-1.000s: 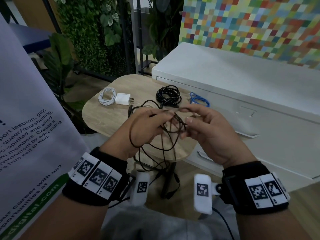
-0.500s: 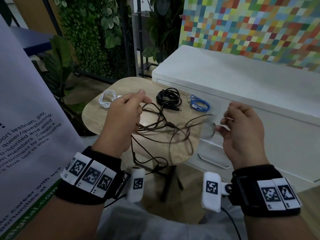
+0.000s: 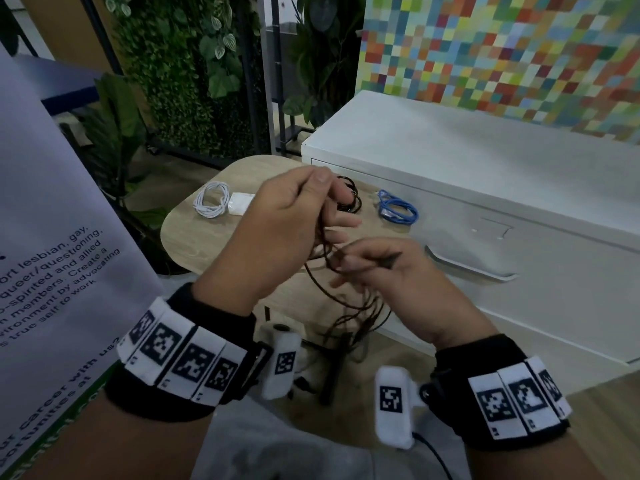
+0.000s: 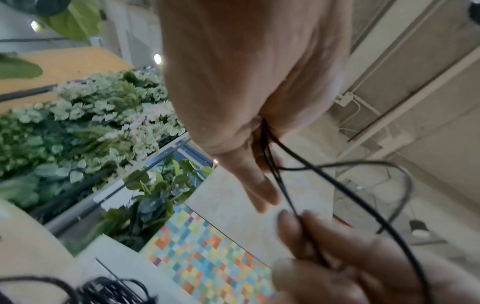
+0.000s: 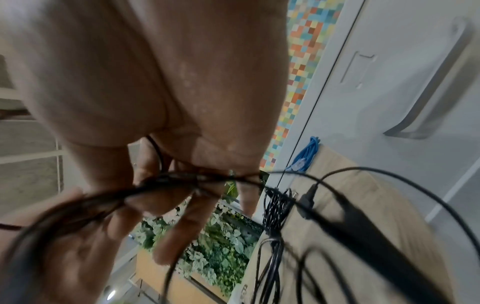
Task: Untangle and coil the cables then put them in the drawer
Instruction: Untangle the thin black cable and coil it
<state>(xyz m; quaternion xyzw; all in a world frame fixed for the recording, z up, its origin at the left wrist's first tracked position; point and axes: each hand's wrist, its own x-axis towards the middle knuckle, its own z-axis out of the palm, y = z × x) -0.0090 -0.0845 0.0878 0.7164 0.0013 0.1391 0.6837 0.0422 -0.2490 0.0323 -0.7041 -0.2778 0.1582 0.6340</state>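
My left hand (image 3: 277, 223) pinches the thin black cable (image 3: 349, 303) up high over the tabletop (image 3: 187, 237). My right hand (image 3: 384, 271) pinches it lower. It looks light and floppy, so I would hold near the plug.

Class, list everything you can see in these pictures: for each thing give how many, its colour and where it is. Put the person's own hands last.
tangled cable: one, black, held in the air between both hands, loops hanging below the table edge
coiled cable: one, black, on the table behind the left hand, partly hidden
blue cable: one, coiled, on the table's right side next to the cabinet
white cable: one, coiled, on the table's left side
charger: one, white, beside the white cable
table: one, light wood, rounded
cabinet: one, white, drawers shut
banner: one, white, printed, far left
left hand: pinches the tangled cable, raised
right hand: grips the tangled cable, lower
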